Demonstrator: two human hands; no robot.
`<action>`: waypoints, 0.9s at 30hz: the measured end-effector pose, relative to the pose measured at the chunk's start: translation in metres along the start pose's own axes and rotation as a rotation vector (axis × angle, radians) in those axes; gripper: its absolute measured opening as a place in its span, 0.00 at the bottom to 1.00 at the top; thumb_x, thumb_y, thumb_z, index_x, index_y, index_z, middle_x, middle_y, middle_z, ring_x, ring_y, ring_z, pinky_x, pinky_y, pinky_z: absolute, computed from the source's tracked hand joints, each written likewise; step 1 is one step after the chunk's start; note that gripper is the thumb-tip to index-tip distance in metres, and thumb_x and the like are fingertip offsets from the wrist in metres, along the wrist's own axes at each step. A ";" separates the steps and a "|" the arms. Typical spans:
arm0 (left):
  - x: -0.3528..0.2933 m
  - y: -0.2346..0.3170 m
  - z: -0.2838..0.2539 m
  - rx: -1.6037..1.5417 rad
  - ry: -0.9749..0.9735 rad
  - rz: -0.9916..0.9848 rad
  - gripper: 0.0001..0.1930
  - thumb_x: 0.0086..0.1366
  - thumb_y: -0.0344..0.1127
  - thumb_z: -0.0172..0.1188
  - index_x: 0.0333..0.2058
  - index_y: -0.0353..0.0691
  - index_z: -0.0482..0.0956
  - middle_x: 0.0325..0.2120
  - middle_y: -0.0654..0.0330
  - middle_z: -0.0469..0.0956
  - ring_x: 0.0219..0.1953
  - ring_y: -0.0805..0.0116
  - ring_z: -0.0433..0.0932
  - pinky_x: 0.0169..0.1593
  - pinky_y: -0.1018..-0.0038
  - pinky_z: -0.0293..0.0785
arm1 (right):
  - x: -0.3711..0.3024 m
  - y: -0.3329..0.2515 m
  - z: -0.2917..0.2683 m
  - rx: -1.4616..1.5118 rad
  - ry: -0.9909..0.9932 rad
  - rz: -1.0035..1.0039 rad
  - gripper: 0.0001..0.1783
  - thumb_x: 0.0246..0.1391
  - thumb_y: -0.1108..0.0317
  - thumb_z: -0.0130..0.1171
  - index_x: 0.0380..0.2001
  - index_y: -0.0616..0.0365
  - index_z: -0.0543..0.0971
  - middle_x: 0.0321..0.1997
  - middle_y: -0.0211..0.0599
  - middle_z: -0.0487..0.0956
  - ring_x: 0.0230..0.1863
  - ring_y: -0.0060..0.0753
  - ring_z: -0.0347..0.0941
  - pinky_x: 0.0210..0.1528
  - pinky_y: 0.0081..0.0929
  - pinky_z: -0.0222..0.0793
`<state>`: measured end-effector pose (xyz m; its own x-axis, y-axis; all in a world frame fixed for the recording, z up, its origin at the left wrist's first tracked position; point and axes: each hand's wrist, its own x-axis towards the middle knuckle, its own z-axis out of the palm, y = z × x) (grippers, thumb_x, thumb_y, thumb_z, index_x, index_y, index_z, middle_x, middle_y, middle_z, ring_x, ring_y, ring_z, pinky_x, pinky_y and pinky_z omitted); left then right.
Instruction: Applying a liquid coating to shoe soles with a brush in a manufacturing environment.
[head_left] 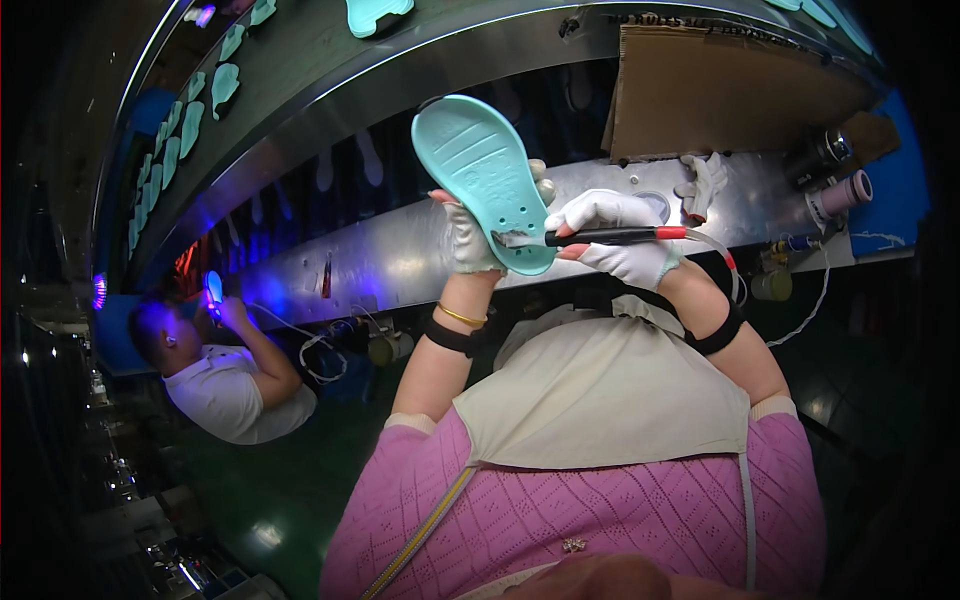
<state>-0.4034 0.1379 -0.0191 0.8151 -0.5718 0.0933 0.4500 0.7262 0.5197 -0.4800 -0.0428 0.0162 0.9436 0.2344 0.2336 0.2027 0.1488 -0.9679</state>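
A turquoise shoe sole (478, 155) is held up over the workbench, tilted, with its broad end up and to the left. My gloved left hand (470, 238) grips it from behind and along its left edge; some fingertips show past its right edge. My gloved right hand (612, 232) is closed round the black handle of a brush (632, 237) with a red band. A thin hose runs from the handle's right end. The brush's bristle tip lies on the lower part of the sole, next to several small holes.
Beyond the steel workbench (390, 270) a conveyor belt (300, 65) carries several turquoise soles. Cardboard (720, 95) leans at the back right. A spare white glove (704, 188), a pink roll (848, 194) and a black can (822, 158) are nearby. At left a co-worker (235, 385) holds a blue-lit piece.
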 end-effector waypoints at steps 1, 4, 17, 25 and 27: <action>0.001 0.005 -0.001 0.091 -0.027 -0.049 0.54 0.37 0.78 0.51 0.52 0.34 0.65 0.45 0.49 0.73 0.42 0.57 0.75 0.46 0.64 0.75 | 0.001 0.000 -0.001 -0.044 -0.071 -0.029 0.09 0.45 0.76 0.64 0.31 0.59 0.75 0.37 0.34 0.77 0.40 0.26 0.74 0.46 0.24 0.70; -0.001 0.022 -0.003 0.271 -0.119 -0.129 0.54 0.39 0.77 0.50 0.54 0.34 0.64 0.46 0.48 0.72 0.45 0.57 0.75 0.48 0.65 0.74 | 0.007 -0.011 -0.006 -0.047 -0.199 0.200 0.09 0.42 0.78 0.65 0.30 0.60 0.78 0.37 0.35 0.78 0.40 0.26 0.74 0.47 0.23 0.70; 0.010 0.035 -0.023 0.580 0.045 -0.396 0.35 0.59 0.63 0.49 0.55 0.40 0.66 0.45 0.61 0.73 0.44 0.71 0.74 0.48 0.73 0.71 | 0.008 0.009 -0.003 -0.278 -0.287 -0.130 0.09 0.42 0.82 0.61 0.25 0.57 0.74 0.36 0.36 0.76 0.37 0.30 0.73 0.43 0.26 0.70; 0.011 0.030 -0.018 0.596 0.201 -0.391 0.31 0.60 0.63 0.48 0.49 0.41 0.71 0.39 0.64 0.75 0.39 0.74 0.74 0.43 0.76 0.72 | 0.010 0.007 -0.008 -0.164 -0.101 -0.023 0.09 0.42 0.83 0.60 0.26 0.56 0.75 0.34 0.30 0.77 0.37 0.22 0.72 0.42 0.21 0.68; 0.012 0.035 -0.023 0.682 0.176 -0.438 0.29 0.62 0.61 0.47 0.48 0.41 0.72 0.37 0.64 0.75 0.37 0.74 0.74 0.42 0.76 0.73 | 0.011 0.003 -0.011 -0.332 -0.216 -0.043 0.09 0.41 0.83 0.61 0.24 0.58 0.73 0.36 0.36 0.77 0.38 0.30 0.73 0.43 0.24 0.68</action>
<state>-0.3694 0.1653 -0.0188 0.6878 -0.6402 -0.3422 0.4662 0.0281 0.8843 -0.4663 -0.0500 0.0150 0.8627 0.4369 0.2545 0.3477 -0.1473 -0.9259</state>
